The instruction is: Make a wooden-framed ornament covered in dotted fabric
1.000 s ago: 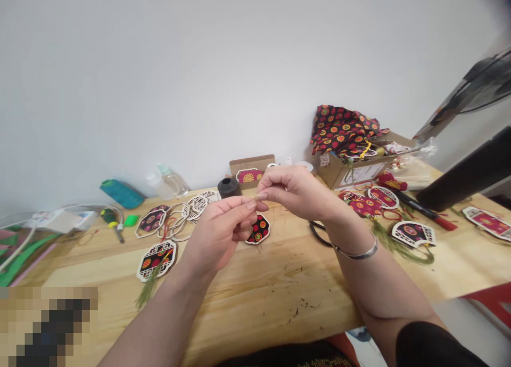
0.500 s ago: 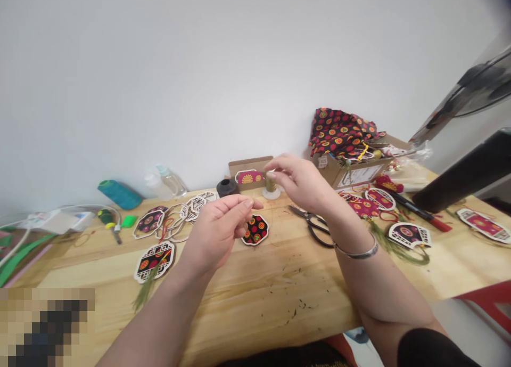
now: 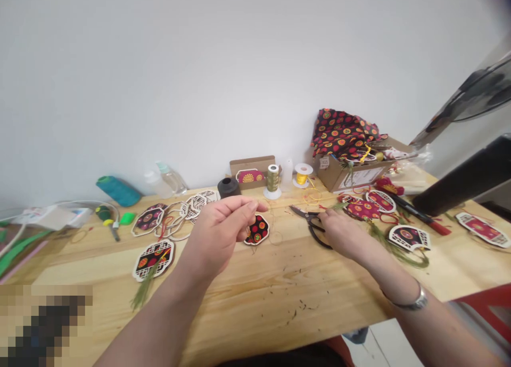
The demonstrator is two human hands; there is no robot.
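Observation:
My left hand (image 3: pixel 223 234) is closed in a pinch, thumb against the fingers, in front of a black, red-dotted fabric ornament (image 3: pixel 257 230) with a pale rim. What it pinches is too small or hidden to make out. Thin thread (image 3: pixel 275 236) curls on the wood just right of the ornament. My right hand (image 3: pixel 339 231) has its fingers closed on the handle of black scissors (image 3: pixel 317 234), whose blades point left and away from me. Behind them stand a spool of olive thread (image 3: pixel 273 180) and a spool of yellow cord (image 3: pixel 302 176).
Fabric-filled cardboard box (image 3: pixel 351 170) at back right; a black post (image 3: pixel 467 175) leans in at the right edge. Finished-looking ornaments with tassels (image 3: pixel 154 260) lie left and right. A teal thread cone (image 3: pixel 120 190), screwdriver (image 3: pixel 107 220) and bottles (image 3: pixel 171 179) sit at left.
My right hand has moved down and right, from the olive thread spool to the scissors. The yellow cord spool has come into view. My left hand stays almost in place.

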